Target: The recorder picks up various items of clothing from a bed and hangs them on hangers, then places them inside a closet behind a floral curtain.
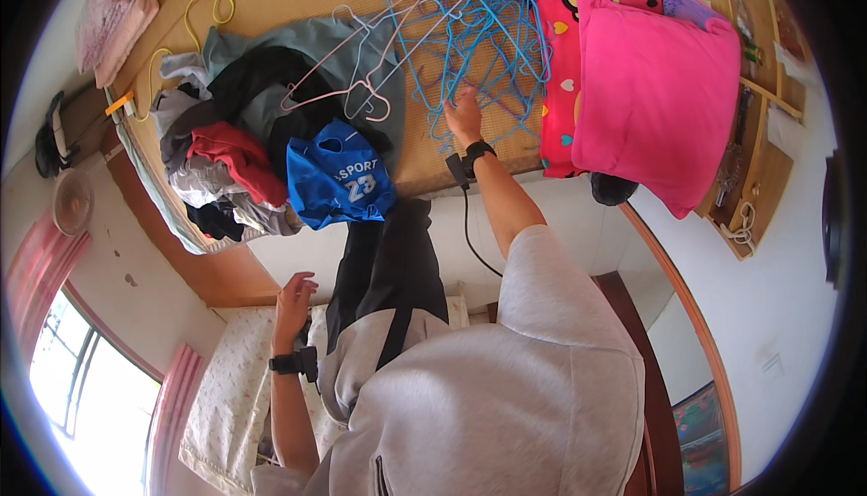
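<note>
Most hangers (477,22) are blue, one pale pink. Left, the jersey (312,175) is blue with white print, a cloth (237,160) red. Right, the cushion (655,103) is plain pink, the bedding (560,112) heart-patterned reddish pink.

Daylight's flooring that window (104,424) at lower left, blown right out to white glare, while the room sits in soft, even light! Gentle shading rolls over the grey shirt (488,397), the black trousers (388,266) swallow detail, the blue hangers (495,10) read fairly clear, and straight edges bow toward a black rim.
</note>
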Available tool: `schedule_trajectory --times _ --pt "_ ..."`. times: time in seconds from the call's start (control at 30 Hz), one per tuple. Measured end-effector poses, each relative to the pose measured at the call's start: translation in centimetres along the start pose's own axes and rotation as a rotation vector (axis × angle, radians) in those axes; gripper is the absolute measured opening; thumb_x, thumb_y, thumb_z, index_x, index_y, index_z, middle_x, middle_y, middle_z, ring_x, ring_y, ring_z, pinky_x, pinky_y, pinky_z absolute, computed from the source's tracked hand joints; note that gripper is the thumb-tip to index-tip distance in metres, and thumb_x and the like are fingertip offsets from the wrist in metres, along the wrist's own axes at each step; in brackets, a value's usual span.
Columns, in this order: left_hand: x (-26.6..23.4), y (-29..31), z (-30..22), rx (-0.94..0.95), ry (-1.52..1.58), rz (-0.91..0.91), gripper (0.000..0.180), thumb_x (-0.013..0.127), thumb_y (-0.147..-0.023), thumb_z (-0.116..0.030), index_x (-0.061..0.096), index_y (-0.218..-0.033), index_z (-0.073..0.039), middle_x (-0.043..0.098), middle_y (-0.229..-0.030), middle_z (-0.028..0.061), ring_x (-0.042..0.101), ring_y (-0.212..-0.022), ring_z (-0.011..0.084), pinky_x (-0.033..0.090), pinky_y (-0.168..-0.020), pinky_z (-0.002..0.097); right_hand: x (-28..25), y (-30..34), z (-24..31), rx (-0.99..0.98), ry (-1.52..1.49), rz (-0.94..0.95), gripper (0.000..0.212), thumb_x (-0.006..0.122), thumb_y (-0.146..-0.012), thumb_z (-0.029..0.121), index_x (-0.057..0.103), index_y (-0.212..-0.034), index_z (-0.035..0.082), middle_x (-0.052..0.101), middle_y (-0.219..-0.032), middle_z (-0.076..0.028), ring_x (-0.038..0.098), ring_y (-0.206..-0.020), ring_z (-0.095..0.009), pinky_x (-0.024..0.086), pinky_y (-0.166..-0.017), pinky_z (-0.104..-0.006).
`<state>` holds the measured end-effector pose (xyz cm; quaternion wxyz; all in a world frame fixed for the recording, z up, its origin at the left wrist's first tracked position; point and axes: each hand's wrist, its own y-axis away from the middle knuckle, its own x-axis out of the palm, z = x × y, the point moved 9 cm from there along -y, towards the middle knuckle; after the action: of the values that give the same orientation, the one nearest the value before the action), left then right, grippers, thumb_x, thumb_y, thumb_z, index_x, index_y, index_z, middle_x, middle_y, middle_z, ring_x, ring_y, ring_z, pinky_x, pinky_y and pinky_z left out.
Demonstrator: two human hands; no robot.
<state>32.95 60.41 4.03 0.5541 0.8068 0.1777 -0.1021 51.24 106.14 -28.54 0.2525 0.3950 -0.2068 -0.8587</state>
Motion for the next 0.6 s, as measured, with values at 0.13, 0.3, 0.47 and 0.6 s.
schedule_trajectory --times 0.13,0.3,0.47,0.6 --pt "0.2 0.4 -3.1 0.087 -0.06 -0.039 0.023 0.051 -0.101 -0.009 0.063 -0.119 -0.004 0.072 -0.093 0.0101 0.069 -0.087 0.019 0.053 -0.078 0.0314 -2.0 2.6 2.4 -0.064 0.233 0.141 0.04 0.067 -0.096 0.035 0.059 -0.112 -0.001 0.061 -0.107 -0.021 0.061 -0.092 -0.041 0.051 -0.083 -0.0548" --pt "1.3 0.9 -2.0 0.138 -0.055 -0.048 0.023 0.055 -0.097 -0.008 0.063 -0.118 -0.004 0.073 -0.093 0.0163 0.072 -0.087 0.0274 0.055 -0.077 0.0367 -9.2 7.1 6.9 -0.222 0.116 -0.04 0.037 0.063 -0.098 0.038 0.062 -0.095 0.001 0.061 -0.085 -0.017 0.062 -0.08 -0.036 0.046 -0.071 -0.0504" --pt "2.3 1.0 -3.5 0.202 -0.141 -0.042 0.022 0.055 -0.098 -0.01 0.065 -0.117 -0.005 0.073 -0.092 0.018 0.072 -0.086 0.0311 0.055 -0.076 0.0374 -13.5 11.2 9.9 -0.097 -0.221 0.017 0.036 0.06 -0.1 0.036 0.054 -0.086 0.002 0.052 -0.073 -0.011 0.053 -0.066 -0.027 0.043 -0.065 -0.0414" --pt "2.9 0.5 -7.6 0.322 -0.228 -0.023 0.022 0.056 -0.1 -0.013 0.064 -0.119 -0.003 0.074 -0.096 0.0165 0.073 -0.09 0.0267 0.057 -0.075 0.036 -13.9 13.5 9.3 -0.174 -0.368 0.056 0.033 0.057 -0.102 0.034 0.052 -0.084 0.006 0.046 -0.07 -0.003 0.047 -0.063 -0.018 0.039 -0.061 -0.0348"
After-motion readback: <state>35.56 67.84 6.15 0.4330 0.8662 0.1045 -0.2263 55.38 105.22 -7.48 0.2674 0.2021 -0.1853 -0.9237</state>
